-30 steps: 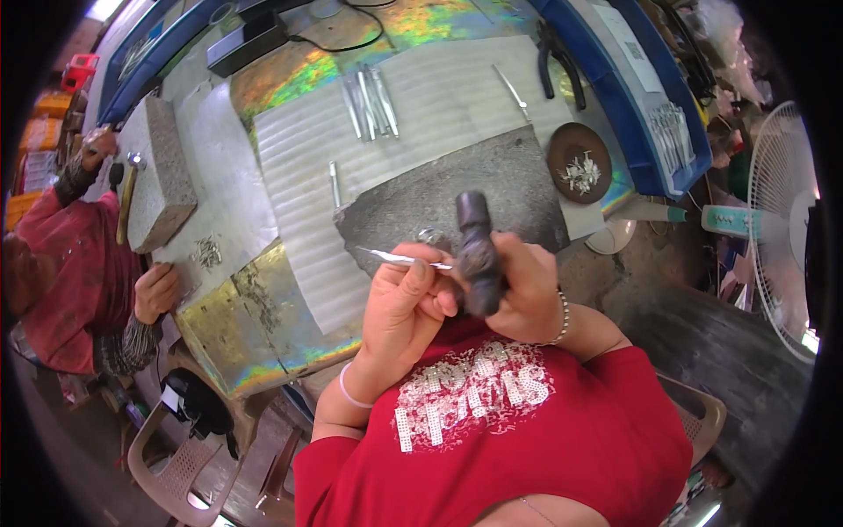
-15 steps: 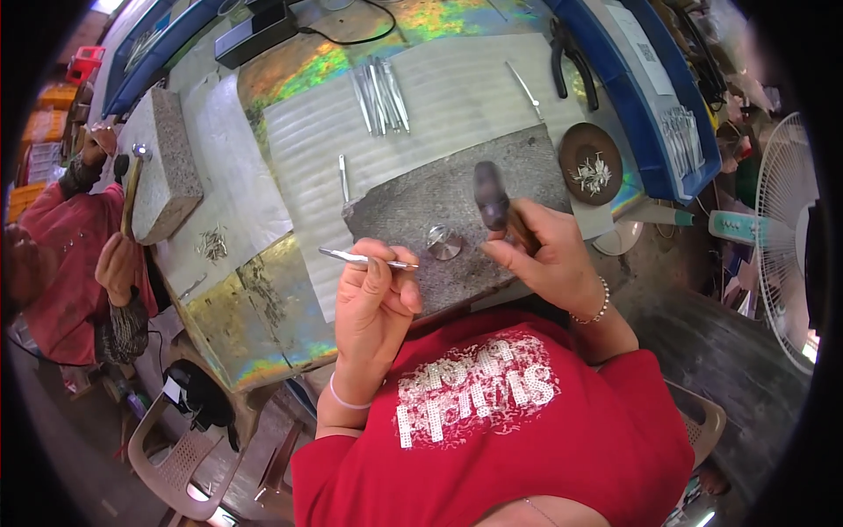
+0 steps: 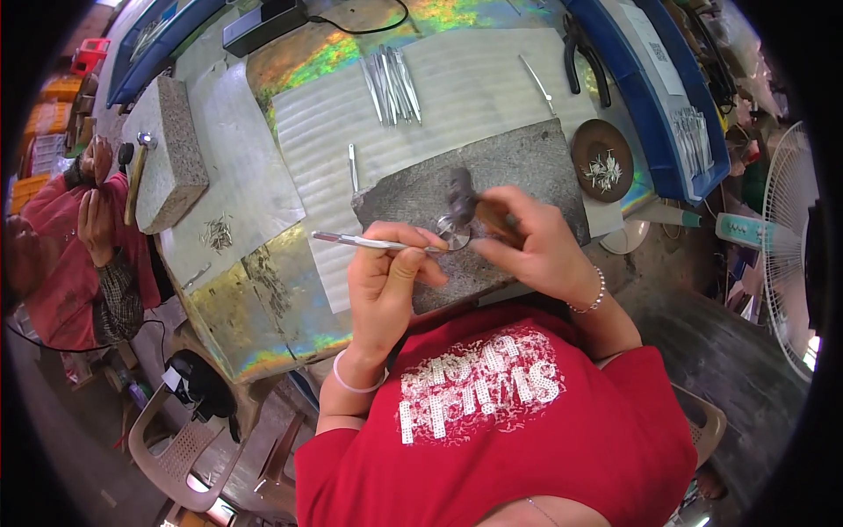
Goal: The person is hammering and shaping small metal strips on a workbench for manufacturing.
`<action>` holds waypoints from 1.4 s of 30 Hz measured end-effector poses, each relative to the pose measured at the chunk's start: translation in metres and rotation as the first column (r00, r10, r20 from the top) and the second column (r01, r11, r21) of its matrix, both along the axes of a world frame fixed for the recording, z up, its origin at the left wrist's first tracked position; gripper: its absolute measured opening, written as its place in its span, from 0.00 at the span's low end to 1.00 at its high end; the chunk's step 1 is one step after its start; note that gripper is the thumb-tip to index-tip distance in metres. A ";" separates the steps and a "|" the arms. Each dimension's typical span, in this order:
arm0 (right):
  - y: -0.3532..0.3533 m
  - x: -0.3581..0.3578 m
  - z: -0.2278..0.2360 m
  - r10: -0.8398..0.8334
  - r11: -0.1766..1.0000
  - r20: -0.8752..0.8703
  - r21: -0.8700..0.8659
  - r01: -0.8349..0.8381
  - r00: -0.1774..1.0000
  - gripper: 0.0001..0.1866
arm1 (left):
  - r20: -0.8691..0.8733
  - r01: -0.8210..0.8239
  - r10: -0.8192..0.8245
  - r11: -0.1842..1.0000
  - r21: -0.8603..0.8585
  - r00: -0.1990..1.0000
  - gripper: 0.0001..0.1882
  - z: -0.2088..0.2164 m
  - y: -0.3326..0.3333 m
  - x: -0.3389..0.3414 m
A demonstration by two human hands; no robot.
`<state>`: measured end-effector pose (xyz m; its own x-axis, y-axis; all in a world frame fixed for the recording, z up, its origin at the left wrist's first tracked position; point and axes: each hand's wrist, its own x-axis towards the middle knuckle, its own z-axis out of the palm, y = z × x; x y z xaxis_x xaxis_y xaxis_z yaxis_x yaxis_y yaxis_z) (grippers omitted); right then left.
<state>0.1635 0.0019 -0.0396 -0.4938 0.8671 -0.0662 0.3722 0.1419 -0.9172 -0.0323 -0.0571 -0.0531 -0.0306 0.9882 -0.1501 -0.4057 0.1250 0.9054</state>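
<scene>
Pinched in my left hand (image 3: 384, 277) is a slim silver metal piece (image 3: 347, 239), shaped like a flat, narrow handle. Its right end lies at the edge of a small round shiny metal block (image 3: 456, 235), which rests on a dark grey stone slab (image 3: 527, 167). My right hand (image 3: 549, 250) is wrapped round the wooden handle of a hammer. The dark hammer head (image 3: 460, 195), slightly blurred, is over the far edge of the round block; whether it touches cannot be made out.
Several similar metal pieces (image 3: 392, 86) lie on white foam sheeting (image 3: 316, 132). A brown dish of small metal bits (image 3: 603, 169), black pliers (image 3: 584, 61) and a blue bin (image 3: 702, 180) are at right. At left, a co-worker (image 3: 75, 263) sits by a pale stone block (image 3: 171, 158).
The hammer has come down and left toward the round block. My left hand has moved the metal piece's end to the block. The co-worker's hands have come closer together.
</scene>
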 end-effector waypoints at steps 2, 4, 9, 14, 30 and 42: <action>-0.004 0.008 0.000 -0.082 0.981 -0.037 -0.177 0.074 0.996 0.20 | -0.208 0.057 -0.045 0.997 0.052 0.977 0.02 0.000 0.003 0.002; -0.008 0.015 0.002 -0.184 0.925 -0.201 -0.367 0.100 0.962 0.19 | -0.253 0.059 -0.041 0.996 0.062 0.967 0.03 -0.001 0.005 0.007; -0.012 0.028 -0.006 -0.191 0.909 -0.276 -0.413 0.064 0.942 0.17 | -0.426 0.060 -0.001 0.990 0.126 0.905 0.03 -0.003 0.008 0.013; -0.012 0.025 -0.010 -0.159 0.954 -0.253 -0.287 0.083 0.954 0.17 | -0.430 0.079 -0.018 0.989 0.124 0.903 0.03 -0.003 0.007 0.014; -0.012 0.028 -0.012 -0.114 0.979 -0.162 -0.184 0.084 0.980 0.20 | -0.483 0.119 -0.048 0.986 0.117 0.874 0.05 -0.001 0.008 0.013; -0.013 0.023 -0.014 -0.176 0.980 -0.200 -0.130 0.152 0.964 0.17 | -0.520 0.089 -0.004 0.986 0.139 0.854 0.03 0.001 0.010 0.016</action>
<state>0.1862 -0.0109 -0.0537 -0.3587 0.9301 -0.0787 0.1795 -0.0140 -0.9837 -0.0161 -0.0475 -0.0516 -0.0152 0.9995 0.0267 0.1283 -0.0246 0.9914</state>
